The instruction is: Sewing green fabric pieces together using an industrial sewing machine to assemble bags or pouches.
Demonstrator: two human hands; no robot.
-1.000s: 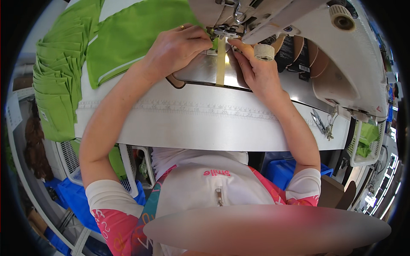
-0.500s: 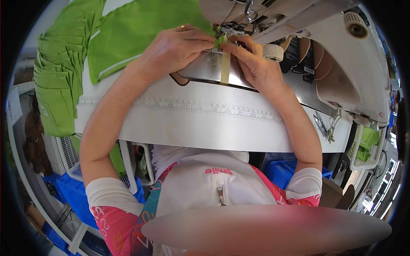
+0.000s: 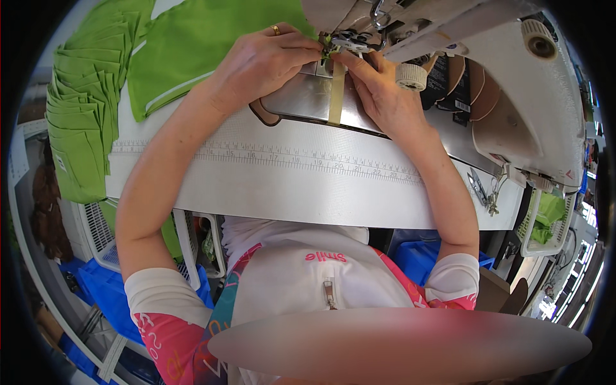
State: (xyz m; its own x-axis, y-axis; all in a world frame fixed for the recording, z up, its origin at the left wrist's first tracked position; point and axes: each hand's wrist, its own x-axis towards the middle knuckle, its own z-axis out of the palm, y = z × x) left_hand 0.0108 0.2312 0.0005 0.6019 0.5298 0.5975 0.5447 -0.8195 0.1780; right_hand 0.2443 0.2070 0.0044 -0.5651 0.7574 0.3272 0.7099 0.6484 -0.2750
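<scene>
L hand (image 3: pixel 273 61): thumb + fingers drawn close at the small green piece (image 3: pixel 326 54), which sits by the presser foot (image 3: pixel 351 42) at the far side; pads hidden, can't tell if clamped. R hand (image 3: pixel 385 90): thumb + index close together, tips just R of same piece; grip also can't tell. Hands on either side of it, prob. to steady it from both sides. Yellow strip (image 3: pixel 337 96) lies straight on the metal plate (image 3: pixel 298 102), maybe as a guide. Green panel (image 3: pixel 199 51) spread flat at far L, prob. kept clear of the forearms. Snips (image 3: pixel 476 186) near R, prob. for quick reach.

Count: 2 hands, 1 ring (image 3: pixel 275 29) (L hand), 1 sewing machine (image 3: pixel 513 70), 1 strip, 1 panel, 1 pr. snips on the white surface (image 3: pixel 256 196). Green stack (image 3: pixel 83 122), far L: many layers, overlapped, no exact no.
</scene>
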